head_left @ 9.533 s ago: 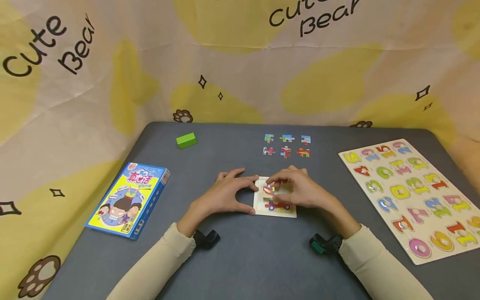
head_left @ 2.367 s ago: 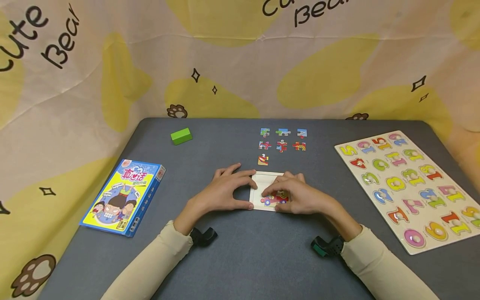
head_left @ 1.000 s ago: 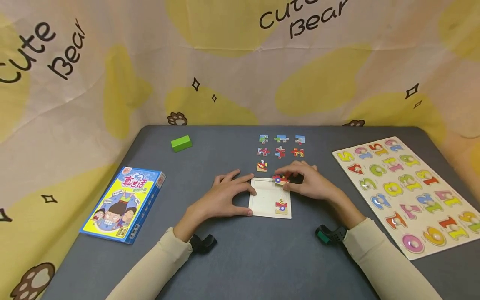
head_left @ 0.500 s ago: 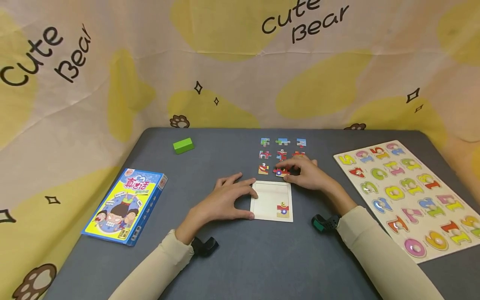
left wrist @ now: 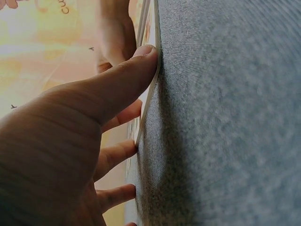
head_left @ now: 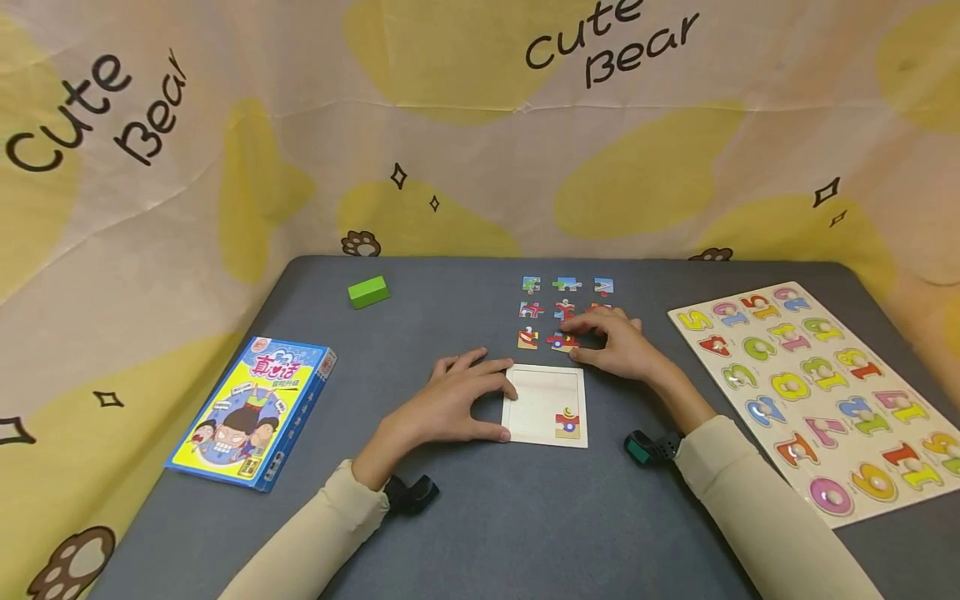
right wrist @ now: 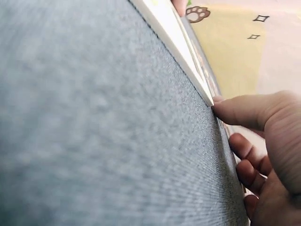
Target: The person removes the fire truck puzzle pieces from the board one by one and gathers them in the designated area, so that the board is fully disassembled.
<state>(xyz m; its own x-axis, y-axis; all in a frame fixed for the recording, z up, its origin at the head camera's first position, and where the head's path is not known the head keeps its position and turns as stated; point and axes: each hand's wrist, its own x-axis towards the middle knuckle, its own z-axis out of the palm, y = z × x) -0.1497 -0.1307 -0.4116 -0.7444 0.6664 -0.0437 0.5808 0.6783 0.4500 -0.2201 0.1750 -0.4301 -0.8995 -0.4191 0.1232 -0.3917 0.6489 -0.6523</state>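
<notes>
My left hand [head_left: 453, 404] rests at the left edge of a pale square puzzle tray [head_left: 528, 429], its fingers spread and its thumb by the near corner. In the left wrist view, the thumb of my left hand [left wrist: 89, 108] touches the tray's edge. One puzzle piece with a wheel [head_left: 567, 423] lies in the tray's near right corner. Behind the tray my right hand [head_left: 618, 346] hovers at a red vehicle puzzle piece [head_left: 561, 342] lying on the table, thumb and forefinger apart around its right side. Its fingers partly cover the pieces behind.
Several other puzzle pieces [head_left: 531, 310] lie in rows behind the tray. A wooden number board [head_left: 765, 367] is at the right. To the left are a blue and yellow card box [head_left: 251, 408] and a green block [head_left: 368, 292]. A printed curtain [head_left: 465, 150] stands behind the table.
My right hand lifted the red vehicle piece out of the tray, set it beside the other loose pieces and slid slightly right off it. Another piece came out earlier. My left hand stayed at the tray.
</notes>
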